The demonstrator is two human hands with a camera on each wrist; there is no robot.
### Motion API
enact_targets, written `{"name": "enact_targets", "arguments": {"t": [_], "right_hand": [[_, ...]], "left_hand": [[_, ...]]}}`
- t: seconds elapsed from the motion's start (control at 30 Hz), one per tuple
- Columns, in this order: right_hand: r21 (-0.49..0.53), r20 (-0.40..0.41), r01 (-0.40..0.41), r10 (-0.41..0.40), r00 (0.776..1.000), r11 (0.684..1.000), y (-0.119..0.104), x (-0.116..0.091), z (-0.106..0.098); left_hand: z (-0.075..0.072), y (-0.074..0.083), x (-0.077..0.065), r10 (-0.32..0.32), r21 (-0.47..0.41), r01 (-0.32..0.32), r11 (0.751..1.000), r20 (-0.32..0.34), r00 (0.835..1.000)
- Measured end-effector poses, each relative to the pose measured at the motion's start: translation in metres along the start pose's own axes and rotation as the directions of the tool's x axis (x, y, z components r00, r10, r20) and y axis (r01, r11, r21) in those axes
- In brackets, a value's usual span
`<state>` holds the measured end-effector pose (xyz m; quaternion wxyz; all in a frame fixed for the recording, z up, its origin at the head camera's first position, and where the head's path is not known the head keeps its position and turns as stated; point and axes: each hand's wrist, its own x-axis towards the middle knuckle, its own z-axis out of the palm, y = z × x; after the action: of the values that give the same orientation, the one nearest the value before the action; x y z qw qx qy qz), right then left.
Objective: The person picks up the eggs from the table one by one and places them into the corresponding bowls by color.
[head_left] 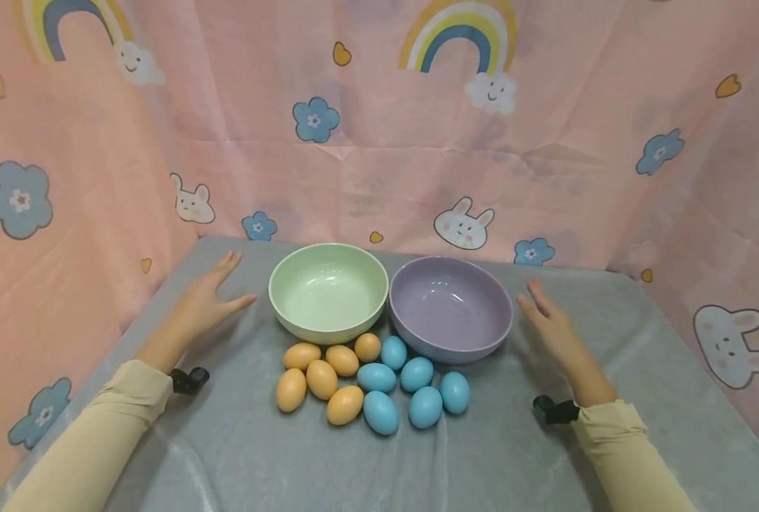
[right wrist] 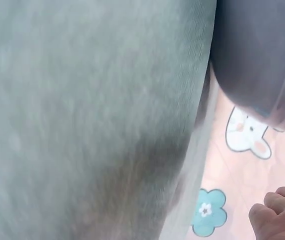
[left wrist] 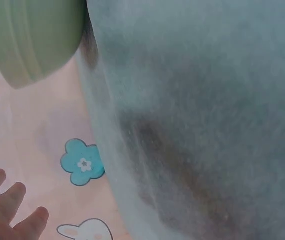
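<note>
A pale green bowl (head_left: 328, 328) and a purple bowl (head_left: 449, 348) stand side by side on the grey cloth, nothing inside either. My left hand (head_left: 201, 304) hovers left of the green bowl, fingers extended and thumb apart, holding nothing. On the other side, my right hand (head_left: 555, 333) is held beside the purple bowl with straight fingers, also holding nothing. In front of the bowls lie several orange eggs (head_left: 322, 380) on the left and several blue eggs (head_left: 381, 413) on the right, grouped closely. The left wrist view shows the green bowl's wall (left wrist: 37, 40); the right wrist view shows the purple one's (right wrist: 257, 55).
Grey cloth (head_left: 238, 455) covers the table. A pink printed curtain (head_left: 379, 171) rises behind it and along both sides. Dark wrist devices sit on the left wrist (head_left: 189, 381) and the right wrist (head_left: 555, 410).
</note>
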<state>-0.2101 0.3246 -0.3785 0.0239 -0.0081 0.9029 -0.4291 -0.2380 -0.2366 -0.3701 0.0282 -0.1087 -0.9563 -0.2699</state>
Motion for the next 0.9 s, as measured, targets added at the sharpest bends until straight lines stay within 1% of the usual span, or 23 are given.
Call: {"name": "enact_targets", "arguments": {"t": [0.07,0.33,0.47,0.53,0.7,0.9], "right_hand": [[0.034,0.004,0.000,0.000,1.000,0.999,0.000,-0.002,0.002],[0.104,0.020,-0.052,0.050,0.999,0.993,-0.001,-0.007,0.009],[0.147,0.035,-0.069,0.064,0.997,0.987,-0.002,-0.012,0.013],[0.158,0.042,-0.076,0.070,0.997,0.985,-0.003,-0.014,0.015],[0.191,0.048,-0.077,0.069,0.996,0.979,-0.005,-0.016,0.018],[0.240,0.061,-0.100,0.088,0.994,0.966,-0.006,-0.019,0.022]], "left_hand": [[0.001,0.001,-0.004,-0.006,-0.013,0.006,1.000,0.002,1.000],[0.004,0.001,-0.017,-0.028,-0.066,0.027,0.997,-0.013,1.000],[0.007,0.001,-0.025,-0.048,-0.104,0.045,0.994,-0.021,0.999],[0.009,0.001,-0.029,-0.049,-0.130,0.045,0.991,-0.031,0.998],[0.012,0.003,-0.036,-0.065,-0.190,0.056,0.980,-0.043,0.997],[0.014,0.007,-0.042,-0.125,-0.262,0.116,0.958,-0.015,0.992]]}}
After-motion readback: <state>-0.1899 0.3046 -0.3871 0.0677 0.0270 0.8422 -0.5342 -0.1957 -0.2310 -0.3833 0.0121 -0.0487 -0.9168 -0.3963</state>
